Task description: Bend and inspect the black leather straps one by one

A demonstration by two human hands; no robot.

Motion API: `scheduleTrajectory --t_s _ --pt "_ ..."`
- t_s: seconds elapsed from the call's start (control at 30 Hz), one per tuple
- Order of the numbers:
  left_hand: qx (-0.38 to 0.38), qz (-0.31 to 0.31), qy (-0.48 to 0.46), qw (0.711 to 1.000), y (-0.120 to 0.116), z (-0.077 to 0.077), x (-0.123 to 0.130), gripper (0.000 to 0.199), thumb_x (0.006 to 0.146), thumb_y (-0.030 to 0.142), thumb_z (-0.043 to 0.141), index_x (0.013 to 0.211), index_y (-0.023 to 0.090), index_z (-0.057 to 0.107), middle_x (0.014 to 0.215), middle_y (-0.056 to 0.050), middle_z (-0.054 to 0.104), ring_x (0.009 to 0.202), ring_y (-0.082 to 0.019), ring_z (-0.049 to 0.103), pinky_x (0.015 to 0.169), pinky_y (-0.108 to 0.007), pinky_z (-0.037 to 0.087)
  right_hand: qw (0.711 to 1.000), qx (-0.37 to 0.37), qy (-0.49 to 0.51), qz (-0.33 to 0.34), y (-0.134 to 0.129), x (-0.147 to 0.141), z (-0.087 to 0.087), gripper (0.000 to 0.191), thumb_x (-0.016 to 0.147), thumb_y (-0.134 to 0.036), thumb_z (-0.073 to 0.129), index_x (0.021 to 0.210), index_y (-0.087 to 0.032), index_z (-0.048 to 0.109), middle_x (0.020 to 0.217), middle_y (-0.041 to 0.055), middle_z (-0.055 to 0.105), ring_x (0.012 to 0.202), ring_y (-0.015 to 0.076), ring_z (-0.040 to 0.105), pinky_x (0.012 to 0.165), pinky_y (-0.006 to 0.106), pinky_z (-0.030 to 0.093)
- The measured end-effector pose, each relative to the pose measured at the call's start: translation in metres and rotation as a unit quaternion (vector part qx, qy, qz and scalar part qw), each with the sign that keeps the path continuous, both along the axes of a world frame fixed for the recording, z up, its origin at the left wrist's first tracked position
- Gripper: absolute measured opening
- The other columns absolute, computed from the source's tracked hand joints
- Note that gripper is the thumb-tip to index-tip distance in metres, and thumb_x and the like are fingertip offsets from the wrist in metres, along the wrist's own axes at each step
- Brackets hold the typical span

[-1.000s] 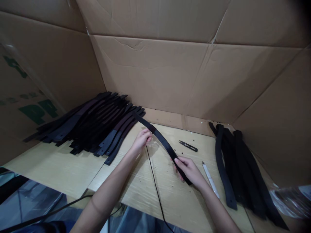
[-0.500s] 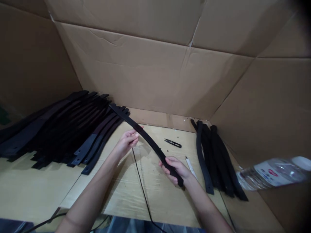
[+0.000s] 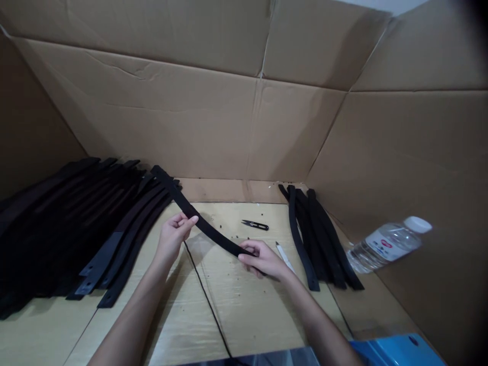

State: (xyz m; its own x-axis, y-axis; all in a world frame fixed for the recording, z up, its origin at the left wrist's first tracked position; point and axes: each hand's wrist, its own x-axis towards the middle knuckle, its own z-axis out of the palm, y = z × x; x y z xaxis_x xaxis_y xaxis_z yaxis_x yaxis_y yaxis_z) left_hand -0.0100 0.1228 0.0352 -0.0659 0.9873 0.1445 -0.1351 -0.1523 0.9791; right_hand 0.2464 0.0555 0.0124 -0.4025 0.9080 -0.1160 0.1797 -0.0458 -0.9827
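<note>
A long curved black strip (image 3: pixel 215 235) slants across the middle, its far end over the right edge of the left pile. My left hand (image 3: pixel 176 233) pinches it near its middle, thumb on top. My right hand (image 3: pixel 263 258) grips its near end, which is partly hidden by the fingers. Many similar black strips (image 3: pixel 118 236) lie heaped at the left. Several more strips (image 3: pixel 318 234) lie at the right. Small black thread snips (image 3: pixel 255 224) rest on the table beyond my right hand, and a white pen-like tool (image 3: pixel 284 256) lies beside it.
Cardboard walls (image 3: pixel 183 112) enclose the back and sides of the wooden table (image 3: pixel 213 325). A clear water bottle (image 3: pixel 387 246) with a white cap leans at the right. A dark cord (image 3: pixel 208 295) runs toward the front edge. Something blue (image 3: pixel 400 352) shows at lower right. Dark specks dot the table.
The view has shifted to the right, bringing the blue object into sight. The held strip has turned, its near end less steep and its other face showing. Both hands still hold it.
</note>
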Motion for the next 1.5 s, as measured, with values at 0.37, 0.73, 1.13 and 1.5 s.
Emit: scheduleTrajectory --t_s 0.37,0.73,1.13,1.5 --pt "-0.002 0.007 0.032 0.999 -0.003 0.000 0.009 0.031 0.071 0.038 0.075 0.067 0.017 0.052 0.050 0.009 0.027 0.043 -0.005 0.022 0.043 -0.021 0.014 0.928 0.240 -0.238 -0.154 -0.003 -0.005 0.004 0.034 0.075 -0.039 0.071 0.103 -0.022 0.065 0.096 0.0045 0.071 0.084 0.0210 0.064 0.074 0.029 0.046" --pt "-0.020 -0.067 -0.029 0.997 0.000 -0.002 0.003 0.043 0.076 0.049 0.068 0.097 0.011 0.069 0.049 0.008 0.027 0.041 -0.006 0.022 0.042 -0.022 0.011 0.910 0.308 -0.254 -0.111 -0.008 -0.010 -0.003 0.027 0.087 -0.038 0.060 0.108 -0.022 0.064 0.105 0.0087 0.072 0.094 0.0256 0.067 0.081 0.034 0.049" --pt "-0.008 -0.073 -0.108 0.991 -0.006 0.003 0.009 0.034 0.072 0.040 0.071 0.087 0.010 0.072 0.046 0.009 0.027 0.042 -0.005 0.020 0.044 -0.023 0.011 0.998 -0.062 0.025 -0.001 -0.014 -0.025 -0.011 0.053 0.086 -0.067 0.045 0.076 -0.017 0.058 0.051 -0.0007 0.058 0.037 0.0106 0.049 0.036 0.020 0.035" --pt "0.011 0.049 -0.059 0.997 -0.002 -0.007 0.006 0.038 0.067 0.038 0.072 0.050 0.017 0.044 0.050 0.006 0.033 0.047 -0.007 0.030 0.046 -0.022 0.023 0.987 -0.099 0.106 0.072 -0.012 -0.019 -0.003 0.056 0.068 -0.050 0.077 0.109 -0.017 0.056 0.070 -0.0022 0.063 0.036 0.0055 0.049 0.034 0.017 0.035"
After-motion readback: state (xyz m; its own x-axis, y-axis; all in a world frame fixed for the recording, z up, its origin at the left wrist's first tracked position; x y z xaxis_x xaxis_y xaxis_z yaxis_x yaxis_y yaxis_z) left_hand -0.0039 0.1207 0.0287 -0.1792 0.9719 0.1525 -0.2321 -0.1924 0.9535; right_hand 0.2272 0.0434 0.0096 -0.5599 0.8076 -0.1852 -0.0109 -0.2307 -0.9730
